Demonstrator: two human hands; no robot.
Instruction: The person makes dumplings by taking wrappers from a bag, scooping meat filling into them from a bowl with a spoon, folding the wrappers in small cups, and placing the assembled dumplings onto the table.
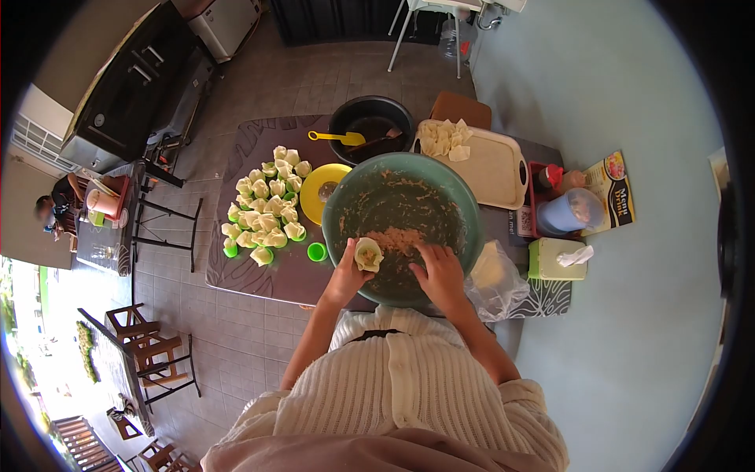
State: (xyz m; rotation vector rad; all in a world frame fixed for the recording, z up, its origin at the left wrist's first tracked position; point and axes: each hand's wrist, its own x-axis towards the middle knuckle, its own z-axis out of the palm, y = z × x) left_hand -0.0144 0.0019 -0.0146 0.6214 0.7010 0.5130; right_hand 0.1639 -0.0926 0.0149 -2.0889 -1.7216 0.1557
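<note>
My left hand (346,277) is closed around a pale dumpling wrapper (368,255), shaped like a cup with a little filling inside. It is held over the near left part of a large green basin (469,228). Whether a small cup sits under the wrapper, I cannot tell. Inside the basin, a pinkish minced filling (395,239) lies in a heap, with smears on the walls. My right hand (440,275) reaches over the basin's right side, thumb apart from the fingers, fingertips at the edge of the filling.
Several filled wrappers (267,203) stand in green cups at left, beside a lone green cup (317,252) and a yellow plate (314,206). Behind are a black basin (370,106) with a yellow scoop (342,138) and a tray (495,169) of wrappers (446,139). A plastic bag (495,283) lies right.
</note>
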